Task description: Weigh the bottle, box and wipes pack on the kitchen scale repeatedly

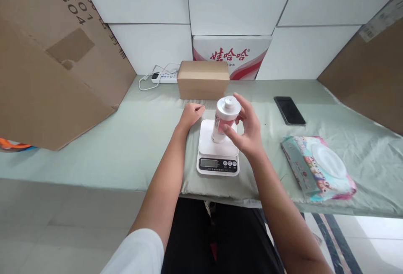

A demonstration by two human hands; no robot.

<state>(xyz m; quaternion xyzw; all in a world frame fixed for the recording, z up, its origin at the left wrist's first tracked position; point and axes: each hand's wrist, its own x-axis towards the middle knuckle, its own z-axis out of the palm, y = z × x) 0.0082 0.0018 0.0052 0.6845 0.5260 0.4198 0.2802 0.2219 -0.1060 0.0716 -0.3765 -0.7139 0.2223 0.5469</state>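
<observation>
A white bottle [224, 118] with a wide white cap stands on the platform of a white digital kitchen scale [218, 152] near the table's front edge. My right hand [247, 129] is wrapped around the bottle's right side, fingers on its body and near the cap. To the left of the scale, my left hand [190, 114] rests on the pale green cloth with its fingers curled in, holding nothing.
A small cardboard box [203, 79] sits behind the scale, in front of a red-and-white carton [233, 56]. A black phone [289, 110] and a pack of wet wipes [317, 167] lie to the right. Large cardboard boxes [53, 64] flank both sides. A power strip [163, 76] lies at the back.
</observation>
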